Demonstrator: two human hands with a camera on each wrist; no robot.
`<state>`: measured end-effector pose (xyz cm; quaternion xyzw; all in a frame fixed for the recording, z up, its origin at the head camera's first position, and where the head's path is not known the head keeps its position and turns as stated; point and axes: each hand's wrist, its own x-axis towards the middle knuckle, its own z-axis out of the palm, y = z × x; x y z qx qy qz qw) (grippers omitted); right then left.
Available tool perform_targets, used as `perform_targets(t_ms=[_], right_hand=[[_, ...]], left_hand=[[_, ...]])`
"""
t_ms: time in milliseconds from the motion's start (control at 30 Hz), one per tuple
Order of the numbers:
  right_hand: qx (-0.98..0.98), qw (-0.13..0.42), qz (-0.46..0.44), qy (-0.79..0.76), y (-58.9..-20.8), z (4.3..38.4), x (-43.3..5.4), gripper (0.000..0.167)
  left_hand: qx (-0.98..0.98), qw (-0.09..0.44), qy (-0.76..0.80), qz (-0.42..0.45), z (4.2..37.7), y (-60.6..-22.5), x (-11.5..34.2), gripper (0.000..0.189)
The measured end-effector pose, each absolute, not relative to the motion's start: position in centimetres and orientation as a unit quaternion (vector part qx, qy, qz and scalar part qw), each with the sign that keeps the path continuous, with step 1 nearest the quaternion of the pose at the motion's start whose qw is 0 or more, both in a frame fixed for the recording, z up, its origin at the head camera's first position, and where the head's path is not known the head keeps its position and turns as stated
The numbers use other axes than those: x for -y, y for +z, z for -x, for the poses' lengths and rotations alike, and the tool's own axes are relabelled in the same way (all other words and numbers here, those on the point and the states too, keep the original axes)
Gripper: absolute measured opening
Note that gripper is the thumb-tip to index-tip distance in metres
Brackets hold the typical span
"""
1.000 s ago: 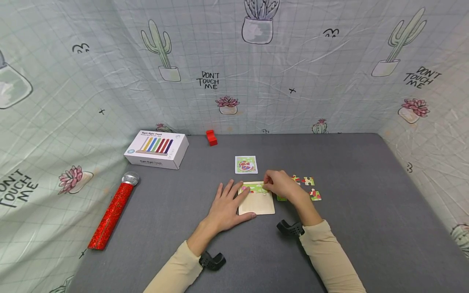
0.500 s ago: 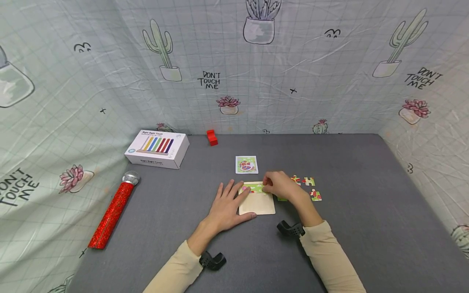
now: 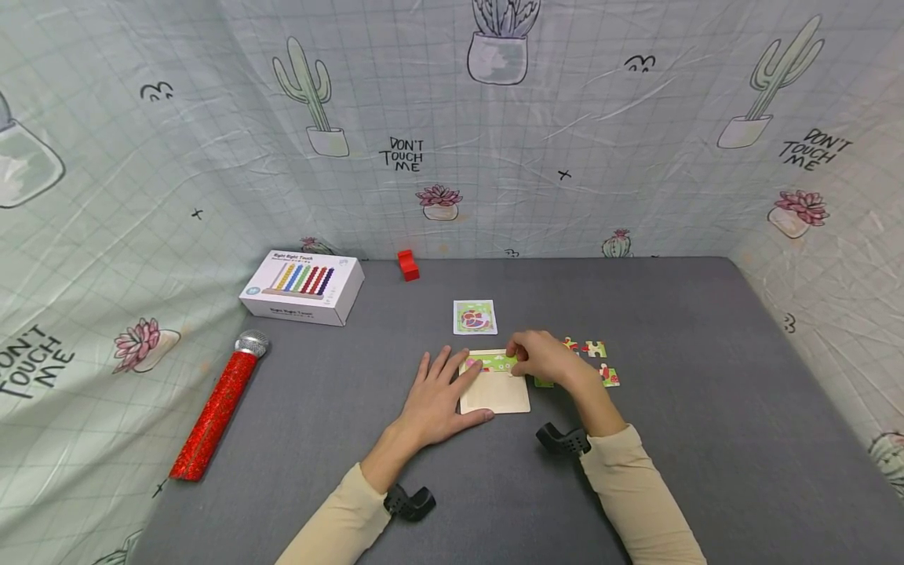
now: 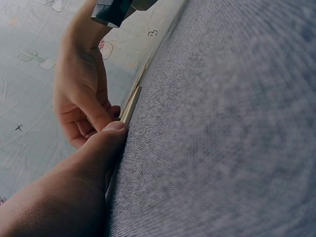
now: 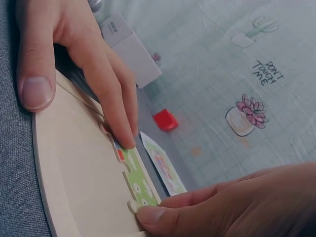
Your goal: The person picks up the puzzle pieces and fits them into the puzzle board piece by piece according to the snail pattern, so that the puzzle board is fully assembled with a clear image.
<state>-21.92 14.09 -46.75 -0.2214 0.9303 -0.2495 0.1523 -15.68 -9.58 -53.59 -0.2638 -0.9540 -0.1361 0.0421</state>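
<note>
A light wooden puzzle tray (image 3: 487, 399) lies in front of me, with joined green puzzle pieces (image 5: 139, 180) along its far edge. My left hand (image 3: 432, 404) rests on its left side with fingers spread, the thumb at the near left corner. One left fingertip touches the left piece. At the far right corner, my right hand (image 3: 547, 359) pinches the right-hand puzzle piece between thumb and bent fingers. The right wrist view shows that thumb on the piece's knob. Several loose puzzle pieces (image 3: 595, 349) lie right of the tray, partly hidden by the right hand.
A picture card (image 3: 475, 317) lies just beyond the tray. Farther back are a red block (image 3: 407, 265) and a white box (image 3: 302, 288) with a printed abacus. A red glittery microphone (image 3: 220, 408) lies at the left. A patterned curtain (image 3: 537, 212) hangs behind the grey table.
My right thumb and fingertips have shifted slightly at the tray's far right corner, uncovering a little more of the green piece. The left hand has stayed in place.
</note>
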Motion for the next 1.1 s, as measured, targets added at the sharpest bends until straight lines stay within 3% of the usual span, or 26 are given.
perform_targets(t_ms=[600, 1100], right_hand=[[-0.934, 0.135, 0.211, -0.255, -47.18, 22.09, -14.15, 0.015], [-0.932, 0.137, 0.202, -0.268, -46.54, 21.84, -14.32, 0.024]], left_hand=[[0.956, 0.033, -0.135, 0.257, 15.68, -53.37, 9.51, 0.082], [0.956, 0.039, -0.134, 0.259, 15.65, -53.43, 9.56, 0.082]])
